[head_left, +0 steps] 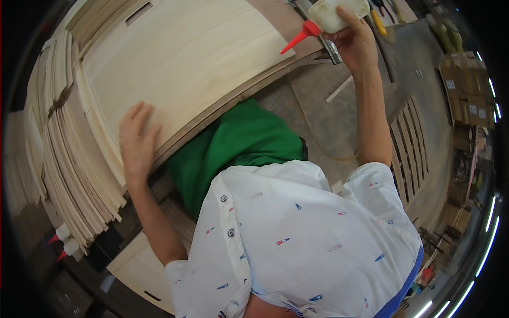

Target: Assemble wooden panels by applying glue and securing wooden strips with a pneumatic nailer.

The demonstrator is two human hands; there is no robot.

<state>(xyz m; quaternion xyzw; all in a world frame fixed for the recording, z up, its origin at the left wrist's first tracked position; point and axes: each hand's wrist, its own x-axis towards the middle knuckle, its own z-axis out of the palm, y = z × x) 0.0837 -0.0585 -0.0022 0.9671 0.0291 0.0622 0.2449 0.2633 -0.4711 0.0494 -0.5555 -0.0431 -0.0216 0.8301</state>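
Observation:
My right hand (360, 50) grips a whitish squeeze bottle (330, 18) with a red pointed nozzle (301, 36). The bottle is tilted, and its nozzle tip points down and left, close to the right end of a pale wooden panel (196, 58). What comes out of the tip, if anything, is too small to see. At the panel's near left corner is my left hand (138, 148), its fingers apart and slightly blurred, with nothing held. I cannot tell whether it touches the wood. The panel has a dark slot near its far left edge.
Stacked thin wooden strips (79, 164) stand left of the panel. Two more bottles with red tips (66, 246) are at the lower left, near another slotted panel (143, 267). A slatted pallet (409, 148) and cardboard boxes (466, 87) are on the right. Yellow-handled tool (379, 24) lies beyond the bottle.

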